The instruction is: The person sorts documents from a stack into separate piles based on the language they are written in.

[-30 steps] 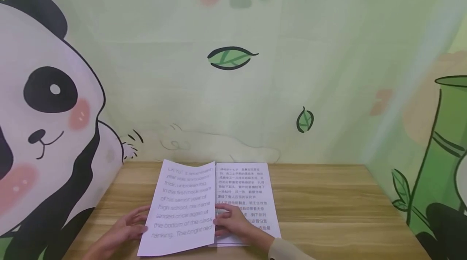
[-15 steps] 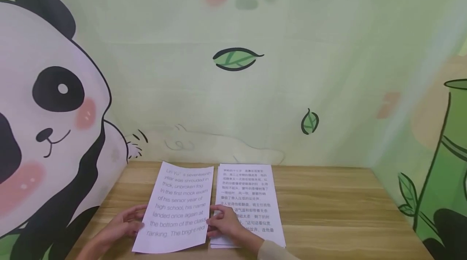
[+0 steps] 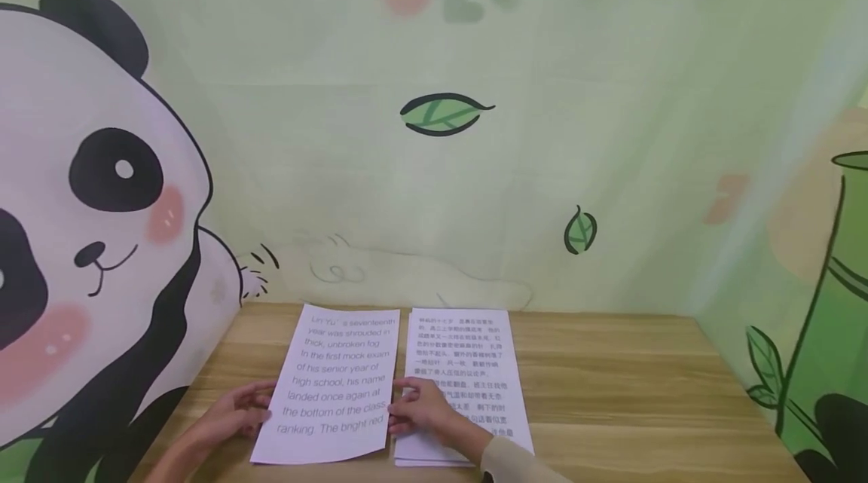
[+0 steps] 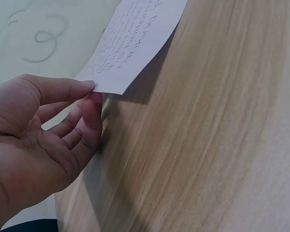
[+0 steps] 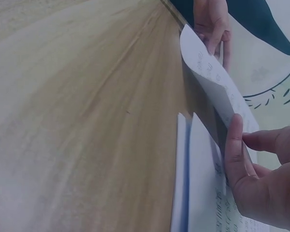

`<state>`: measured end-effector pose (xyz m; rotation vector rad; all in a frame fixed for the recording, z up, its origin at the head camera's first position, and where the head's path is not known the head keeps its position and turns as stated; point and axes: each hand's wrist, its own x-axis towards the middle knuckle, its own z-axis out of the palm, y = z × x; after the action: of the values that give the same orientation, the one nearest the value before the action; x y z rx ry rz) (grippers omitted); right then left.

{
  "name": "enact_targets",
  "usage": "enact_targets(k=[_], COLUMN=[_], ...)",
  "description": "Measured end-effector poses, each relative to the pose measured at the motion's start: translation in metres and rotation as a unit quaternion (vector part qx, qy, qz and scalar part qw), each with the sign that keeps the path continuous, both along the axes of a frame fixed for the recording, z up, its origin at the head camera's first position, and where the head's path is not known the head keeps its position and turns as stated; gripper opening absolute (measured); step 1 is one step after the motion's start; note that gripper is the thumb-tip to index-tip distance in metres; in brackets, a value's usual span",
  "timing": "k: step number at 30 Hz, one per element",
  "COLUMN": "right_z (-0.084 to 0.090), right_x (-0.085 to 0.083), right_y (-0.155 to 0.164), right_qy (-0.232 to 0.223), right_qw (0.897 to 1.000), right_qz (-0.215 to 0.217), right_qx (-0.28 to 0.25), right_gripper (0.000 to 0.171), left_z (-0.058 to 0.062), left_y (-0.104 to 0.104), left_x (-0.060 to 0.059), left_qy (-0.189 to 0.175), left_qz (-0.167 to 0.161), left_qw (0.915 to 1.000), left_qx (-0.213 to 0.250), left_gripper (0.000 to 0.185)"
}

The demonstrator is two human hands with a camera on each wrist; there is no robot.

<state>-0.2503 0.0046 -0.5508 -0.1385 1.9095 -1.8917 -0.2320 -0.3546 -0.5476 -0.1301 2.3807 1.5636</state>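
Note:
A single white sheet point(image 3: 335, 385) printed with large English text hangs just above the wooden table point(image 3: 610, 392), slightly bowed. My left hand point(image 3: 261, 411) pinches its left edge between thumb and fingers point(image 4: 89, 94). My right hand point(image 3: 400, 411) grips its right edge, thumb point(image 5: 234, 154) on one face and fingers behind. The sheet point(image 5: 208, 77) curves up between both hands, and in the left wrist view the sheet point(image 4: 135, 43) casts a shadow on the wood. Just to its right lies a flat stack of papers point(image 3: 468, 385) with Chinese print, its edge point(image 5: 183, 193) under my right hand.
Walls with a panda mural point(image 3: 88, 227) on the left and bamboo point(image 3: 834, 317) on the right close in the table on three sides. Bare wood point(image 3: 644, 408) stretches right of the stack.
The sheet has shifted left off the stack and sunk lower, so a narrow gap now shows between them. Both hands kept their hold and moved with it.

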Motion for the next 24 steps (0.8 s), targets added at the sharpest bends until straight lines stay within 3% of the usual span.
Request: enact_targets(k=[6, 16, 20, 24], right_z=[0.004, 0.010, 0.015, 0.018], right_x=[-0.004, -0.008, -0.009, -0.008], right_y=[0.002, 0.005, 0.010, 0.018], right_qy=[-0.021, -0.018, -0.015, -0.014], right_qw=[0.999, 0.997, 0.997, 0.997], right_qz=[0.034, 0.072, 0.071, 0.070], right_qx=[-0.002, 0.015, 0.022, 0.027], right_gripper=[0.056, 0.058, 0.054, 0.053], left_z=[-0.001, 0.007, 0.011, 0.017], left_y=[0.002, 0.001, 0.008, 0.024], left_x=[-0.003, 0.000, 0.002, 0.003], left_qy=[0.004, 0.036, 0.044, 0.054], left_qz=[0.028, 0.036, 0.025, -0.015], left_qw=[0.9993, 0.9978, 0.9976, 0.9976], left_qx=[-0.024, -0.041, -0.047, -0.039], left_gripper=[0.062, 0.057, 0.053, 0.052])
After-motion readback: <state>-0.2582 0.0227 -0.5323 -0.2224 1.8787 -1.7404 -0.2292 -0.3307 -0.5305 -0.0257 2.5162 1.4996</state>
